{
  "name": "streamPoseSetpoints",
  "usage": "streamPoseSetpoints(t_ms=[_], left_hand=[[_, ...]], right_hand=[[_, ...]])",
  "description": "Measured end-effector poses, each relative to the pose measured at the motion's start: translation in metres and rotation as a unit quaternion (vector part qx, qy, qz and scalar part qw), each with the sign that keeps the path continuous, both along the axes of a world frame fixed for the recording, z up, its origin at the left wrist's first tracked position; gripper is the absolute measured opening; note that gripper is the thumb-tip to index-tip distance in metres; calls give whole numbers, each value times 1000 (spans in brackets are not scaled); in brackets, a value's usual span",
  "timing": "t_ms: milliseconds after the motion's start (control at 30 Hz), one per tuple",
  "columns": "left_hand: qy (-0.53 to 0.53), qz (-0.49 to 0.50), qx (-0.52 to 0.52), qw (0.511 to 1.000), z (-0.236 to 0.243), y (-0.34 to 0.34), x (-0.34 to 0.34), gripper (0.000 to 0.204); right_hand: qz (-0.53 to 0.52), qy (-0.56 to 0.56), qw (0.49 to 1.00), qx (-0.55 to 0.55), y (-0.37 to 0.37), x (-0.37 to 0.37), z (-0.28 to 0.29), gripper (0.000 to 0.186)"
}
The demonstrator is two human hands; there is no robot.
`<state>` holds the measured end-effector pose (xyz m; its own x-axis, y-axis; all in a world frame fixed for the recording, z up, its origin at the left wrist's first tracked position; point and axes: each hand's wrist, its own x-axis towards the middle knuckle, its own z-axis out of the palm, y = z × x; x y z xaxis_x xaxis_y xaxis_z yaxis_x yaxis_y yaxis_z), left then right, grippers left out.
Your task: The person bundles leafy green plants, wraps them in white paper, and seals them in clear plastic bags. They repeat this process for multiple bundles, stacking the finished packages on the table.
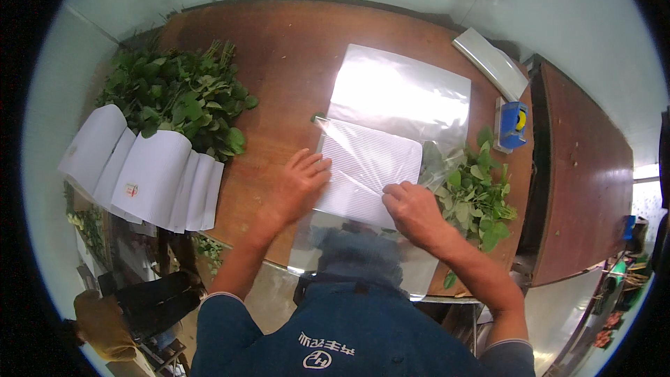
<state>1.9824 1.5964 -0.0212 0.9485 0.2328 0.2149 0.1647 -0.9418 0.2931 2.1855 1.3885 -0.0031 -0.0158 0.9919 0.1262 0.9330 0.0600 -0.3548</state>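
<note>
A white ribbed paper [359, 153] lies under wrinkled clear film on a larger sheet of shiny clear plastic [398, 84] in the middle of the tabletop. Leafy green stems [478, 202] stick out to the right of the paper, partly under the film. My left hand [303, 178] is at the paper's left edge, fingers bent slightly and apart, touching it. My right hand [405, 202] has curled fingers pinching the film over the paper's lower right part. Whatever lies inside the white paper is hidden.
The wooden table [272, 63] holds leafy stems [167, 94] and white-wrapped bundles [146, 178] at left. A blue tape dispenser [511, 126] and pale folded sheet [488, 63] sit right. A brown board [579, 174] stands farther right. Another person [105, 324] is at lower left.
</note>
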Motion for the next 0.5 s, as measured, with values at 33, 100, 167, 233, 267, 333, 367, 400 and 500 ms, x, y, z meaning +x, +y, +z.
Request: streamPoseSetpoints(t_ms=[33, 100, 167, 233, 267, 333, 367, 400, 500], left_hand=[[13, 27, 10, 1000, -1, -20, 3, 35], [-4, 7, 14, 1000, 1, -58, 15, 33], [-24, -4, 3, 1000, -23, -79, 21, 30], [-44, -3, -22, 999, -38, -87, 23, 28], [-55, 5, -41, 998, -43, -88, 24, 28], [-72, 15, -52, 996, -46, -90, 23, 27], [-79, 17, -44, 996, -45, -91, 24, 26], [-86, 18, -36, 995, -45, -91, 24, 26], [-91, 16, -40, 995, -58, -91, 21, 24]], right_hand=[[-24, -14, 1000, -12, -5, -11, -8, 12], [-54, -26, 998, -11, -10, -29, -20, 12], [-67, -21, 998, 5, -8, -41, -24, 11], [-78, -22, 997, 17, -10, -47, -27, 9], [-81, -25, 996, 22, -10, -49, -29, 8], [-85, -27, 995, 32, -10, -51, -32, 7], [-86, -26, 995, 37, -11, -52, -33, 7], [-88, -25, 995, 41, -10, -52, -33, 6], [-62, -35, 997, 20, -11, -47, -28, 4]])
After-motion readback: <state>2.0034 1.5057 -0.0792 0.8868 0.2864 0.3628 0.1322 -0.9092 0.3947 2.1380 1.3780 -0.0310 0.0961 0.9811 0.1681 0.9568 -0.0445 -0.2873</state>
